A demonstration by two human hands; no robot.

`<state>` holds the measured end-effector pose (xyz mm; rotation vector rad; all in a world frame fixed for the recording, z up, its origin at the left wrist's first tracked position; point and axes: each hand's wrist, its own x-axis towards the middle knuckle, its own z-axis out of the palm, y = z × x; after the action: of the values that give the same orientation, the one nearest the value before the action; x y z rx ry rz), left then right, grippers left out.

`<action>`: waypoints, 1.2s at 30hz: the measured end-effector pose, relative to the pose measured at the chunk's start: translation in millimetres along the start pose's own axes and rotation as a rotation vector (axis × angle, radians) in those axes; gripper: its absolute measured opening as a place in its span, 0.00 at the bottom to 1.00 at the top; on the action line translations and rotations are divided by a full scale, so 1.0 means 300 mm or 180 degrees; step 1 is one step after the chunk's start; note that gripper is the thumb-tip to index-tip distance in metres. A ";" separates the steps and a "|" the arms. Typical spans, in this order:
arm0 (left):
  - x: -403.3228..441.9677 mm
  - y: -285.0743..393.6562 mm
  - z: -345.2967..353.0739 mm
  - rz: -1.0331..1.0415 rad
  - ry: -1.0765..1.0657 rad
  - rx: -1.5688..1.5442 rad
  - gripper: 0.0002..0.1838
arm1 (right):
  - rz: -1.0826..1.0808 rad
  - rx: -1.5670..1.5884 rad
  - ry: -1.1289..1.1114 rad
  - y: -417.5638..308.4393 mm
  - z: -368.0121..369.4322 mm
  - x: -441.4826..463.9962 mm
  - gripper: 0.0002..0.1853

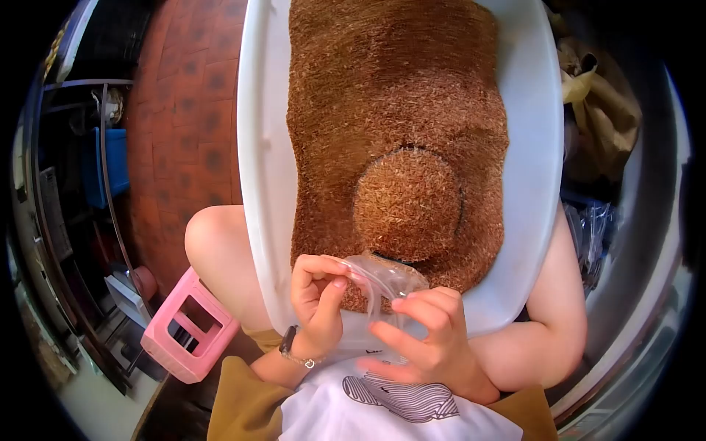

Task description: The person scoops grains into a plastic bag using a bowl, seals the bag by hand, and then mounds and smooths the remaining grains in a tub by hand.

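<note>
A clear plastic bag [382, 273] is held between both hands at the near end of a long white tub [533, 147]. My left hand [320, 298] pinches the bag's left edge between thumb and fingers. On the right side of the bag, my right hand [426, 331] grips it with thumb and forefinger, the other fingers spread. Brown, grain-like loose material [390, 81] fills much of the tub. Just beyond the bag, a round dark-rimmed container [408, 202] sits in it, heaped with the same material.
A pink plastic stool [195, 327] stands at the left, near the bent knee. Farther left are metal racks with a blue bin [110, 165]. A brown bag [607, 110] and clear plastic packaging [594, 235] lie right of the tub.
</note>
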<state>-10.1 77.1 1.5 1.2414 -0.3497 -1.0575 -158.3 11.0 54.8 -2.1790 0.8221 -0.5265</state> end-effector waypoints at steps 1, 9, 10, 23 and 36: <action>-0.003 -0.010 -0.004 0.0021 0.0159 0.0152 0.08 | -0.0034 -0.0178 0.0076 0.002 -0.003 -0.008 0.17; 0.042 -0.038 0.019 0.0726 0.0084 0.1352 0.18 | -0.0325 0.0261 0.0006 0.028 -0.055 -0.046 0.14; 0.042 -0.041 0.009 0.0742 -0.0228 0.1192 0.16 | -0.0429 0.0390 0.0091 0.021 -0.058 -0.045 0.14; 0.031 0.100 -0.059 0.1544 -0.0942 0.3049 0.07 | 0.0425 -0.0052 0.0423 0.024 -0.119 -0.086 0.06; 0.009 0.233 0.029 0.2175 -0.1362 0.4519 0.10 | 0.0175 -0.0043 0.0162 0.006 -0.150 -0.147 0.04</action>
<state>17.1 66.1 65.7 1.8383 -1.9322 -0.3411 -216.5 18.4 77.4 -2.1566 0.9127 -0.5523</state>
